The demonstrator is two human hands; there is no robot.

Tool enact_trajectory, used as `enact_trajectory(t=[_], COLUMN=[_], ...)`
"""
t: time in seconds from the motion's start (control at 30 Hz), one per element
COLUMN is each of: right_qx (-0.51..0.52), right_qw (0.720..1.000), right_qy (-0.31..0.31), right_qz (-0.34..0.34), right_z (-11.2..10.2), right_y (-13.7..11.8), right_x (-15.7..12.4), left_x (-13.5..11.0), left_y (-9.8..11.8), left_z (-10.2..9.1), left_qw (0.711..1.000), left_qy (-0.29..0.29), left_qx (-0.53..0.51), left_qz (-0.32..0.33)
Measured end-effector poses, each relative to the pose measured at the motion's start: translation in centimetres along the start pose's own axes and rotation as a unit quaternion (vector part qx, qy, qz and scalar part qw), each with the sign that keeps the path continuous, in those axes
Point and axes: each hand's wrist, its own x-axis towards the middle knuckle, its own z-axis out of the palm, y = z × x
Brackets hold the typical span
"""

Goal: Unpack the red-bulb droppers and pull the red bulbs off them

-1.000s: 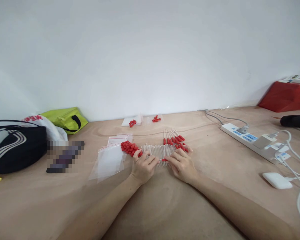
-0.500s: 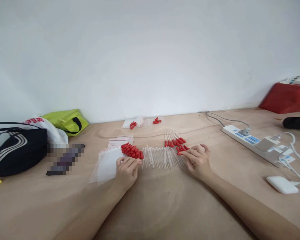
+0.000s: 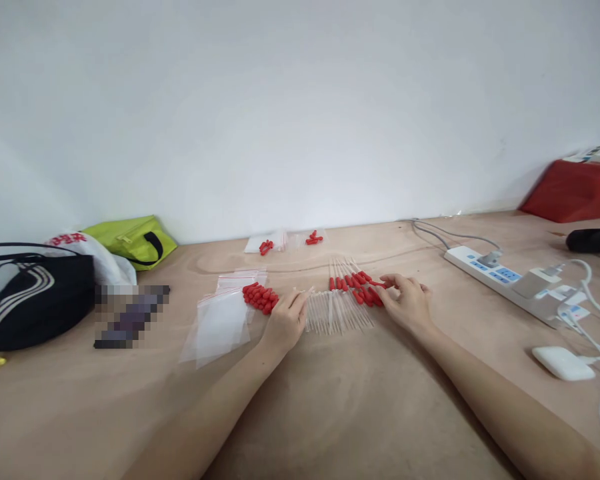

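Note:
My left hand [image 3: 286, 325] is closed, thumb and fingertips together at the left end of a row of thin translucent sticks [image 3: 333, 313]. Whatever lies between those fingertips is too small to make out. Just left of it sits a pile of small red bullet-shaped pieces [image 3: 259, 297], partly covered by the hand. My right hand [image 3: 409, 301] pinches a red piece [image 3: 377, 285] at the right end of the row. Several more red pieces [image 3: 347, 283] lie beside it, some with thin sticks [image 3: 343, 265] pointing away behind them.
Clear zip bags [image 3: 220, 327] lie left of the pile. Two small bags with red pieces [image 3: 266, 247] rest near the wall. A power strip [image 3: 485, 270] with cables and a white charger [image 3: 564, 363] occupy the right. A black bag [image 3: 40, 300] and green pouch [image 3: 133, 241] stand left.
My left hand has moved right and slightly away from me, from beside the red pile to the sticks' left end. My right hand has shifted slightly right and away, still at the red pieces.

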Motion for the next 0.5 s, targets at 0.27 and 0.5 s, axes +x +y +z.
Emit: enact_trajectory(t=[0.27,0.5], right_qx=[0.014,-0.003], right_qw=[0.996,0.999], right_qy=[-0.058,-0.038], right_qz=[0.070,-0.006], right_z=[0.0,0.3], right_y=[0.5,-0.1], right_x=[0.1,-0.2], left_x=[-0.1,-0.4], left_y=[0.6,1.4], left_z=[0.9,0.5], left_qw=[0.996,0.992], left_qy=[-0.079,-0.116], left_qx=[-0.007,-0.050], left_qz=[0.035,-0.006])
